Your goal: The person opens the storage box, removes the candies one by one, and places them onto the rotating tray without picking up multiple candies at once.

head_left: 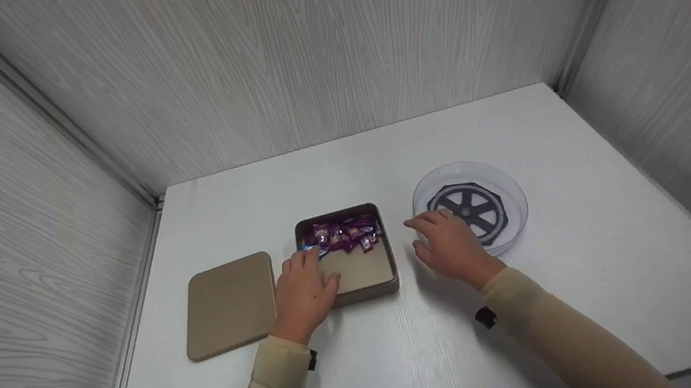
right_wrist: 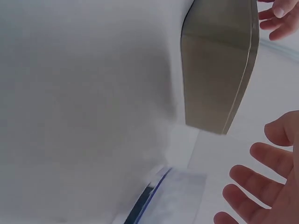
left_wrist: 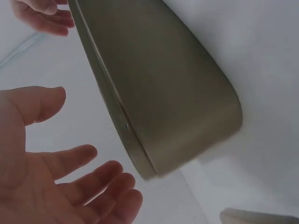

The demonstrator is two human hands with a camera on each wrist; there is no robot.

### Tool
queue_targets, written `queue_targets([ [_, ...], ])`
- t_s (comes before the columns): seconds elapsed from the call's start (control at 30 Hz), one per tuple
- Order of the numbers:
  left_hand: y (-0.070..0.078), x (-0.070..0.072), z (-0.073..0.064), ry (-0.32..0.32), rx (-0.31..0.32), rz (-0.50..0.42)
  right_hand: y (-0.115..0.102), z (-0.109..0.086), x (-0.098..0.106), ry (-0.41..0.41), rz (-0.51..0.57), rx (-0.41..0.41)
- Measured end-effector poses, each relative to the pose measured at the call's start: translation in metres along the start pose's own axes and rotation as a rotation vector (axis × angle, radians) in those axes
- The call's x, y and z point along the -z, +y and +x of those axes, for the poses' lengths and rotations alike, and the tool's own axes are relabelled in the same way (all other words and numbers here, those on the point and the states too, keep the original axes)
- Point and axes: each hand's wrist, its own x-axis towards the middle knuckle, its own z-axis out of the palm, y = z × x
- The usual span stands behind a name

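Observation:
A square gold-brown tin (head_left: pixel 361 273) holds several small candies in shiny purple wrappers (head_left: pixel 339 234), gathered toward its far side. My left hand (head_left: pixel 304 290) is over the tin's near left corner, fingers extended above the rim. In the left wrist view those fingers (left_wrist: pixel 77 163) are apart from the tin's wall (left_wrist: pixel 163 84), and nothing is in them. To the tin's right, my right hand (head_left: pixel 451 244) hovers above the near left rim of a round clear dish (head_left: pixel 515 193). Its fingers (right_wrist: pixel 257 179) are spread and bare in the right wrist view.
Left of the tin, its matching flat lid (head_left: pixel 231 305) lies on the white table (head_left: pixel 355 162). A dark spoked wheel-like pattern (head_left: pixel 467 212) shows within the round dish. Pale wood-grain panels (head_left: pixel 322 60) enclose the table at the back and both sides.

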Motion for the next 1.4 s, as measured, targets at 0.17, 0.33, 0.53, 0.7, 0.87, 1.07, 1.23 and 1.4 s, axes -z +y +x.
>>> queue_targets([
  [0.17, 0.017, -0.012, 0.018, -0.062, -0.029, 0.012, 0.018, -0.011, 0.003, 0.007, 0.016, -0.057],
  [0.33, 0.03, -0.022, 0.035, -0.147, -0.038, 0.041, 0.027, -0.021, 0.005, -0.002, 0.053, -0.086],
  [0.53, 0.039, -0.029, 0.053, -0.217, -0.03, 0.085, 0.033, -0.024, 0.007, -0.005, 0.057, -0.098],
  [0.7, 0.044, -0.036, 0.068, -0.276, -0.005, 0.103, 0.036, -0.024, 0.008, -0.001, 0.071, -0.107],
  [0.87, 0.047, -0.047, 0.075, -0.322, 0.014, 0.119, 0.036, -0.027, 0.007, -0.015, 0.08, -0.127],
  [1.07, 0.048, -0.057, 0.08, -0.287, 0.022, 0.151, 0.038, -0.025, 0.008, 0.0, 0.091, -0.122],
  [1.23, 0.047, -0.061, 0.078, -0.235, -0.019, 0.182, 0.039, -0.026, 0.006, -0.008, 0.092, -0.128],
  [1.4, 0.046, -0.063, 0.075, -0.221, -0.045, 0.186, 0.038, -0.028, 0.003, -0.026, 0.113, -0.146],
])
